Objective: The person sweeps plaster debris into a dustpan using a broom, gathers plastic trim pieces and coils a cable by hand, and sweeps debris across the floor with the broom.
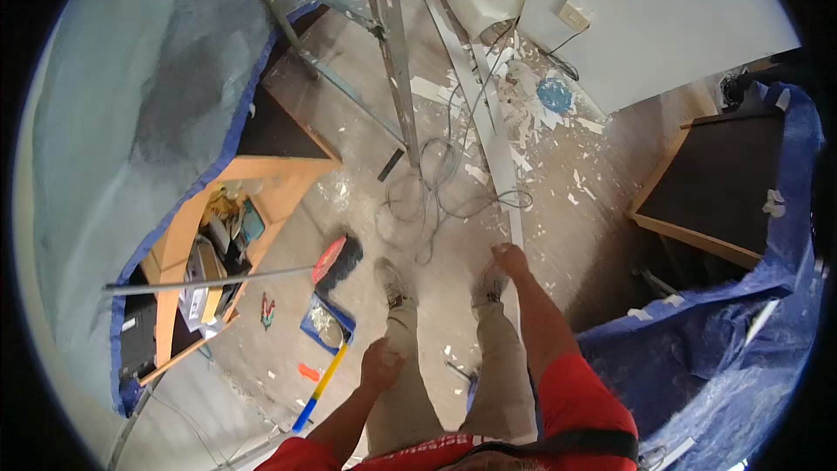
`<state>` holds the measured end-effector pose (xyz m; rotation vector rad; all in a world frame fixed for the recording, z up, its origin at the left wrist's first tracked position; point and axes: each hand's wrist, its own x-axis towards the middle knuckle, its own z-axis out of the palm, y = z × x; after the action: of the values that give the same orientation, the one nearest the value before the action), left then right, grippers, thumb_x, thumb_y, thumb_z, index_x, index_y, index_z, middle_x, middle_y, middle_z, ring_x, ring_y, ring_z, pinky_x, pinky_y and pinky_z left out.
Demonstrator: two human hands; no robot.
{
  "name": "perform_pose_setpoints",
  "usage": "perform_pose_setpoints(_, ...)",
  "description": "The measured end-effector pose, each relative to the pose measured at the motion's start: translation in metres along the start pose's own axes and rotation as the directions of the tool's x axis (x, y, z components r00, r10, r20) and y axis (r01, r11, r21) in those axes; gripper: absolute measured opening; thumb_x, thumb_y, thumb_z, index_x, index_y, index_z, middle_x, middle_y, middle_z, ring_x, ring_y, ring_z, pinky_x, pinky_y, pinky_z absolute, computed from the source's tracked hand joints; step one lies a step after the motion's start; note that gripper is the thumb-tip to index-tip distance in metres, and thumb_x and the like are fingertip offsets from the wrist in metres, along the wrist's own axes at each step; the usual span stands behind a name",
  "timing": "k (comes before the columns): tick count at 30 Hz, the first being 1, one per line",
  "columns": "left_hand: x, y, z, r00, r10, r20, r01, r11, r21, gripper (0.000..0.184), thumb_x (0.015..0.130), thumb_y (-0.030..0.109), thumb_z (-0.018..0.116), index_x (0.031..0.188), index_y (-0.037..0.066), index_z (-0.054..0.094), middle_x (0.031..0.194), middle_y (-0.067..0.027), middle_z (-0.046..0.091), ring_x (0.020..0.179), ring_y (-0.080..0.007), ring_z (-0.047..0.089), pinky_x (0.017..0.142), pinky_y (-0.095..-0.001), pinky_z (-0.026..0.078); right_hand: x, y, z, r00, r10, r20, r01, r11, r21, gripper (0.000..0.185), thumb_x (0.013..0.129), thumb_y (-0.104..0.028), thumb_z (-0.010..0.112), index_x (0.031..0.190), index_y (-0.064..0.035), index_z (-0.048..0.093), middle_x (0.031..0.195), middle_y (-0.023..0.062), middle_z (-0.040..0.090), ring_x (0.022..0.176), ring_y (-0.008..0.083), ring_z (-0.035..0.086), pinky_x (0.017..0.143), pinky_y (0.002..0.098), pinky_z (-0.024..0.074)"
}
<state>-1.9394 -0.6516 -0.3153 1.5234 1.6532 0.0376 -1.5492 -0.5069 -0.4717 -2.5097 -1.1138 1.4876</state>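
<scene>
My left hand [382, 365] hangs over my left knee, its fingers loosely curled, and no object shows in it. To its left, a dustpan [324, 323] with a yellow and blue handle [323, 386] rests on the floor, with some debris in its pan. My right hand [510, 259] is stretched forward above my right shoe, fingers closed. Nothing visible sticks out of that hand. Under and beyond it runs a long white strip [488, 126] on the floor. A red broom head with dark bristles [338, 263] lies past the dustpan.
A stepladder [388, 52] stands ahead, near a tangled grey cable [432, 196]. White scraps [523, 122] litter the floor around a blue round piece [554, 96]. Pliers [267, 310] lie left, beside a wooden cabinet [292, 166]. Blue sheeting [697, 323] covers furniture on the right.
</scene>
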Motion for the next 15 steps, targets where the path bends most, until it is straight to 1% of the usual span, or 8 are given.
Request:
perform_pose_setpoints(3, 0.018, -0.016, 0.004, 0.996, 0.071, 0.057, -0.077, 0.992, 0.095, 0.068, 0.074, 0.043, 0.071, 0.119, -0.004, 0.051, 0.119, -0.024, 0.054, 0.116, -0.0379, 0.049, 0.1, -0.0451, 0.037, 0.042, -0.006, 0.058, 0.999, 0.027, -0.034, -0.027, 1.0, -0.005, 0.059, 0.081, -0.051, 0.06, 0.109, 0.0006, 0.063, 0.104, 0.0246, 0.064, 0.101, 0.0361, 0.061, 0.089, 0.0421, 0.0465)
perform_pose_setpoints(5, 0.024, -0.026, 0.001, 0.996, -0.036, 0.085, 0.028, 0.995, 0.101, 0.068, 0.074, 0.043, 0.071, 0.12, -0.003, 0.051, 0.125, -0.0235, 0.049, 0.122, -0.039, 0.042, 0.104, -0.046, 0.032, 0.057, -0.014, 0.09, 0.999, -0.031, 0.02, 0.031, 0.999, 0.012, 0.068, 0.078, -0.054, 0.061, 0.116, 0.002, 0.058, 0.112, 0.0258, 0.06, 0.11, 0.0379, 0.055, 0.095, 0.0403, 0.0428)
perform_pose_setpoints(6, 0.024, -0.037, 0.002, 0.995, -0.039, 0.096, 0.028, 0.994, 0.106, 0.068, 0.074, 0.043, 0.071, 0.12, -0.003, 0.051, 0.125, -0.0235, 0.049, 0.122, -0.039, 0.042, 0.104, -0.046, 0.032, 0.081, -0.006, 0.118, 1.0, -0.02, 0.024, 0.019, 1.0, 0.017, 0.068, 0.078, -0.054, 0.061, 0.116, 0.002, 0.058, 0.112, 0.0258, 0.06, 0.11, 0.0379, 0.055, 0.095, 0.0403, 0.0428)
perform_pose_setpoints(8, 0.024, -0.059, -0.001, 0.986, -0.107, 0.128, 0.089, 0.986, 0.14, 0.069, 0.073, 0.043, 0.071, 0.12, -0.003, 0.052, 0.129, -0.023, 0.046, 0.124, -0.0396, 0.039, 0.105, -0.0466, 0.03, 0.124, 0.001, 0.173, 0.986, -0.165, 0.015, 0.165, 0.982, -0.09, 0.075, 0.076, -0.057, 0.063, 0.117, 0.006, 0.057, 0.116, 0.0258, 0.059, 0.11, 0.0361, 0.056, 0.096, 0.0397, 0.0423)
perform_pose_setpoints(11, 0.049, -0.067, -0.025, 0.978, -0.102, 0.185, 0.061, 0.975, 0.213, 0.067, 0.072, 0.042, 0.072, 0.119, -0.002, 0.053, 0.127, -0.0225, 0.048, 0.121, -0.0392, 0.042, 0.105, -0.0472, 0.031, 0.129, -0.064, 0.168, 1.0, -0.021, 0.006, 0.021, 0.998, -0.056, 0.084, 0.074, -0.057, 0.065, 0.126, 0.007, 0.049, 0.121, 0.0264, 0.055, 0.114, 0.0358, 0.053, 0.099, 0.0397, 0.0402)
perform_pose_setpoints(12, 0.048, -0.076, -0.03, 0.974, -0.116, 0.195, 0.073, 0.973, 0.217, 0.067, 0.072, 0.042, 0.072, 0.119, -0.002, 0.053, 0.127, -0.0225, 0.048, 0.121, -0.0392, 0.042, 0.105, -0.0472, 0.031, 0.14, -0.069, 0.182, 1.0, -0.011, 0.022, 0.012, 0.998, -0.056, 0.084, 0.074, -0.057, 0.065, 0.126, 0.007, 0.049, 0.121, 0.0264, 0.055, 0.114, 0.0358, 0.053, 0.099, 0.0397, 0.0402)
perform_pose_setpoints(14, 0.053, -0.092, -0.038, 0.982, -0.092, 0.162, 0.071, 0.988, 0.135, 0.067, 0.07, 0.042, 0.073, 0.117, -0.002, 0.054, 0.126, -0.022, 0.049, 0.119, -0.0391, 0.044, 0.103, -0.0482, 0.033, 0.163, -0.081, 0.203, 0.966, -0.102, -0.238, 0.095, 0.995, -0.041, 0.092, 0.072, -0.055, 0.069, 0.131, 0.009, 0.04, 0.122, 0.0278, 0.053, 0.115, 0.0375, 0.052, 0.097, 0.0404, 0.0416)
perform_pose_setpoints(15, 0.057, -0.099, -0.041, 0.985, -0.087, 0.15, 0.071, 0.992, 0.109, 0.066, 0.07, 0.042, 0.074, 0.116, -0.002, 0.055, 0.125, -0.0219, 0.049, 0.118, -0.0391, 0.044, 0.102, -0.0486, 0.034, 0.174, -0.089, 0.209, 0.968, -0.1, -0.228, 0.094, 0.995, -0.04, 0.092, 0.072, -0.055, 0.069, 0.131, 0.009, 0.04, 0.122, 0.0278, 0.053, 0.115, 0.0375, 0.052, 0.097, 0.0404, 0.0416)
